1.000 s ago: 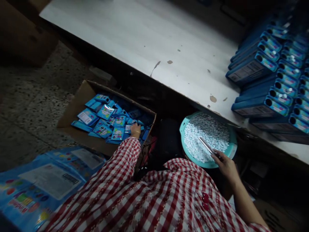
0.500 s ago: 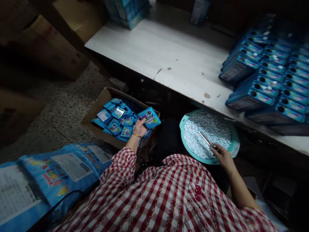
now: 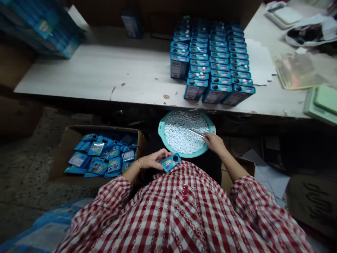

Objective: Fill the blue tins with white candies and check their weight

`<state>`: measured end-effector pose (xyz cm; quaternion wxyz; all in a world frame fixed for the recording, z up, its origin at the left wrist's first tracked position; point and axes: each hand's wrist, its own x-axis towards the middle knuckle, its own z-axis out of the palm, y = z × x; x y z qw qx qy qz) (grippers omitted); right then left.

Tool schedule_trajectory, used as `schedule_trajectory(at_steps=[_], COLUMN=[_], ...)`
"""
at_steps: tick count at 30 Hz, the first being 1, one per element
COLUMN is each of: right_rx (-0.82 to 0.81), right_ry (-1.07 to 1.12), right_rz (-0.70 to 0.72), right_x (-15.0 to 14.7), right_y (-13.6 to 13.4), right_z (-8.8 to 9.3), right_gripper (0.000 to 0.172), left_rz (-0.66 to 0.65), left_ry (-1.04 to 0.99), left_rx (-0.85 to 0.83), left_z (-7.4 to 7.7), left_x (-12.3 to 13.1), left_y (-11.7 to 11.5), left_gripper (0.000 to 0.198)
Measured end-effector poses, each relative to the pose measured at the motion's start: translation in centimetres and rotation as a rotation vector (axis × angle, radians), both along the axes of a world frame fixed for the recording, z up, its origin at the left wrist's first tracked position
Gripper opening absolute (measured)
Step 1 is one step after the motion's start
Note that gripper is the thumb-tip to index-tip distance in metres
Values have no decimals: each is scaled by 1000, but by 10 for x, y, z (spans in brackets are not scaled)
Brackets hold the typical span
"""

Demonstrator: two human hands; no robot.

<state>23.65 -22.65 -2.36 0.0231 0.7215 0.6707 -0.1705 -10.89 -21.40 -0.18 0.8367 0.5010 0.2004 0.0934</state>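
My left hand [image 3: 156, 160] is closed around a small blue candy box [image 3: 171, 162], which shows a dark round spot near one end. It is held tilted, just in front of the checked shirt. In my right hand [image 3: 214, 142] is a slim metal scoop [image 3: 198, 133], its far end over the white candies [image 3: 181, 137]. Those candies fill a turquoise basin [image 3: 162, 135] under the table edge. To the left, a cardboard box [image 3: 59, 154] contains several blue candy boxes [image 3: 97, 165] lying in a loose heap.
On the white table [image 3: 118, 73] stand rows of upright blue boxes [image 3: 218, 70], some with white candies on top. A stacked blue pack [image 3: 50, 31] is at the far left, and a green case [image 3: 322, 103] at the right. Blue bags [image 3: 44, 228] lie at lower left.
My left hand has brought the candy box away from the cardboard box, towards the basin, and turned it. My right hand still grips the scoop over the candies. The view has swung right.
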Motion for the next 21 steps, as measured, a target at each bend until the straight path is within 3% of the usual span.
schedule_trajectory(at_steps=[3,5,8,12,16,19,21], right_rx=[67,124,137,46,54,63,96], right_ry=[-191,-278,-325,-264,-214,-205,-215], right_rz=[-19,-37,-5,117,258,338,319], right_x=[4,8,7,-17,-34,-25,-16], right_y=[9,23,51,74,52,26,18], right_z=[14,16,7,-19,-32,-24,-14], right_gripper=[34,34,36,36,40,43,43], left_rz=[-38,19,256,538,609,614,620], left_ry=[145,227,204,141,116,81,73], left_rx=[120,180,62,-85,-184,-256,-295], left_z=[-1,-3,-9,-16,-20,-25,-28], left_x=[-11,-17,-15,-1,6,3,0], left_y=[13,20,27,34,39,40,40], left_gripper=[82,88,81,78,79,81,81])
